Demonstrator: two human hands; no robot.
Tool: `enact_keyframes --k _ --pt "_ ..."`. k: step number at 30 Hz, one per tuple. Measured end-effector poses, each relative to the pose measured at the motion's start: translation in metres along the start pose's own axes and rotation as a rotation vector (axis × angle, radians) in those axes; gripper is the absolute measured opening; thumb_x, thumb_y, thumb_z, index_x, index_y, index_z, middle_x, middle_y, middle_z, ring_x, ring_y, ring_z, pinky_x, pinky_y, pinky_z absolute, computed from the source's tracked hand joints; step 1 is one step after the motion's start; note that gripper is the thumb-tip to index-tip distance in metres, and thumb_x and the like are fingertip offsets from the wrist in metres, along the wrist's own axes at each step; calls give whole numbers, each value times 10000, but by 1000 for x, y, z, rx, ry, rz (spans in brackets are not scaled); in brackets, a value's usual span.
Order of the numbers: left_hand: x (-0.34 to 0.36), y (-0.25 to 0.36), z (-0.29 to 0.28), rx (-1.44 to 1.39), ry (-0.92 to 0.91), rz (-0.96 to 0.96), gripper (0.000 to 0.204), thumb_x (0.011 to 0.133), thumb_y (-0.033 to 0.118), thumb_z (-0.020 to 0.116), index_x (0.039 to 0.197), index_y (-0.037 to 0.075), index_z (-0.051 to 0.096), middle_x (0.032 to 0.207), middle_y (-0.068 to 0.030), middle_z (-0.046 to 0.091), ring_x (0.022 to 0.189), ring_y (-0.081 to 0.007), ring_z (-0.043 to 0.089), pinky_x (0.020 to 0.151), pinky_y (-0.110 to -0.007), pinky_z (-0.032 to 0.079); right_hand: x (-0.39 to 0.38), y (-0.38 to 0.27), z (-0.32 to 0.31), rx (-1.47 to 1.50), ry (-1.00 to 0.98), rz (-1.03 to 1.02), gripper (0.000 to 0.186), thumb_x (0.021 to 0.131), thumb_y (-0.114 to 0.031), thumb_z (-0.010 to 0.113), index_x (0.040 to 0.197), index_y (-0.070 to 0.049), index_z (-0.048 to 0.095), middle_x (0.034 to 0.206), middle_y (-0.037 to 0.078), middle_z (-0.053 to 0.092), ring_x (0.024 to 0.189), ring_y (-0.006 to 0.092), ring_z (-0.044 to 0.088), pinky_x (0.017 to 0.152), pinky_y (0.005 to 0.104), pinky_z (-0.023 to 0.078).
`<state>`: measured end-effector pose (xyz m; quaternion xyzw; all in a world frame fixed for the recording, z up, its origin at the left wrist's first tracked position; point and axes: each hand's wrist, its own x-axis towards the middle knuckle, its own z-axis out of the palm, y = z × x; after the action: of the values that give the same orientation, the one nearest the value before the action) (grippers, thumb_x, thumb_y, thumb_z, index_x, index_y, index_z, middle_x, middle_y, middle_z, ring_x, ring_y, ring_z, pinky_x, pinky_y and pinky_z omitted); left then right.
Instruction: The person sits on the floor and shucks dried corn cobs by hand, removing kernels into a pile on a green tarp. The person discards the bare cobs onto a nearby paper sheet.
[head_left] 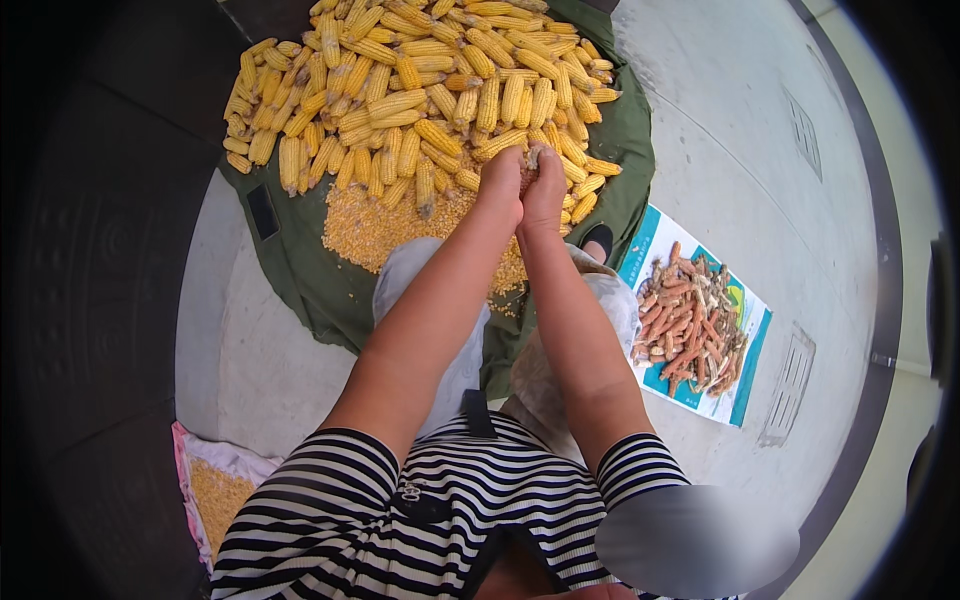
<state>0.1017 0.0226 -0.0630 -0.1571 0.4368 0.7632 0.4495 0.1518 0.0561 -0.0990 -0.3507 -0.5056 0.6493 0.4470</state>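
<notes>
My left hand (502,182) and my right hand (545,188) are closed side by side around one corn cob (528,177). A reddish strip of it and a greyish end show between my fingers; the rest is hidden. Both hands are above the near edge of a big pile of yellow ears of corn (400,105). Loose yellow kernels (365,232) lie in front of the pile, on a dark green cloth (300,270). More kernels lie between my knees, below my wrists.
To the right, a white and teal printed sheet (655,232) bears many stripped reddish cobs (690,325). A flat dark rectangular object (263,212) lies on the cloth's left side. At lower left is a pink-edged sack (235,458) with kernels (217,497). A dark shoe (598,240) shows beside my right knee.
</notes>
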Motion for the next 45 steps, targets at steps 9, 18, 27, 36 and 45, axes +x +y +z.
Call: enact_keyframes --k 9,18,27,36,45 --pt "-4 -2 -5 -28 -9 25 54 779 78 516 729 77 497 692 -43 506 572 -192 525 534 -340 466 -5 -15 4 -153 -48 -52 387 992 -271 407 1105 25 628 1032 139 631 917 223 577 842 346 456" --pt "7 -8 -9 16 -30 -42 119 816 104 493 897 28 534 822 -91 551 689 -222 591 625 -380 521 -2 -10 -2 -91 -27 -33 350 985 -241 418 1098 20 623 992 112 627 883 172 572 798 305 462" --pt "4 -15 -6 -160 -104 -5 191 882 151 490 979 10 576 908 -100 619 782 -215 629 715 -369 541 -2 -15 -3 1 -17 33 346 976 -235 429 1095 29 618 1019 118 621 930 178 565 841 310 454" --pt "-2 -12 -5 -30 -77 29 181 897 187 531 969 31 587 905 -85 627 789 -197 623 718 -345 536 8 3 -6 462 3 247 286 964 -233 480 1066 -9 628 985 55 603 909 156 547 832 298 451" --pt "18 -14 -14 -36 -39 -23 68 774 138 548 761 101 492 750 -38 517 665 -184 531 620 -327 494 -1 0 1 408 -21 234 224 951 -264 589 980 -44 618 916 8 582 804 99 515 697 251 443"
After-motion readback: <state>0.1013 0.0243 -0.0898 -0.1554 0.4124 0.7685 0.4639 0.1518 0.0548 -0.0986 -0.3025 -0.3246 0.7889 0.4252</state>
